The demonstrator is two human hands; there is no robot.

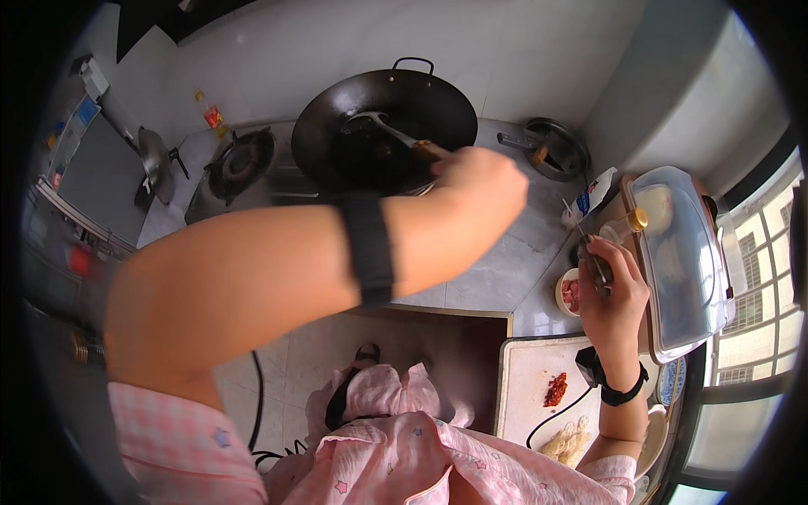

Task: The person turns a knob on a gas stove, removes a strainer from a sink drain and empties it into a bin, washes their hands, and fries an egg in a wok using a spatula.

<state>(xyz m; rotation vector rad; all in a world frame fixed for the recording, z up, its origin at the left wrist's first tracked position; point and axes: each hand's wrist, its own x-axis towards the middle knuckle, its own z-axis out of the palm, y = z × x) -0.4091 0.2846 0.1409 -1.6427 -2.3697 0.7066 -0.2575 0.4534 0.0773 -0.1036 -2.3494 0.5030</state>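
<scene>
My left hand (pixel 483 183) grips the wooden handle of a metal wok spatula (pixel 394 131), whose head rests inside a large dark wok (pixel 442 104). The wok sits at the back of the counter, and my left forearm crosses in front of it. On the right, my right hand (pixel 615 281) holds a thin metal utensil with a dark handle (pixel 596 265); its exact kind is unclear. Just left of that hand stands a small bowl of cut raw meat (pixel 570 293). Below lies a cutting board (pixel 514 404) with chopped red chili (pixel 555 389) and pale ginger-like pieces (pixel 568 442).
A gas burner (pixel 240 164), a sauce bottle (pixel 211 115) and an upright pan (pixel 156 165) are at left. Behind on the right are a small pot (pixel 562 142), a printed packet (pixel 594 192), a gold-lidded jar (pixel 622 227) and a clear-lidded box (pixel 675 265). Cables hang near my body.
</scene>
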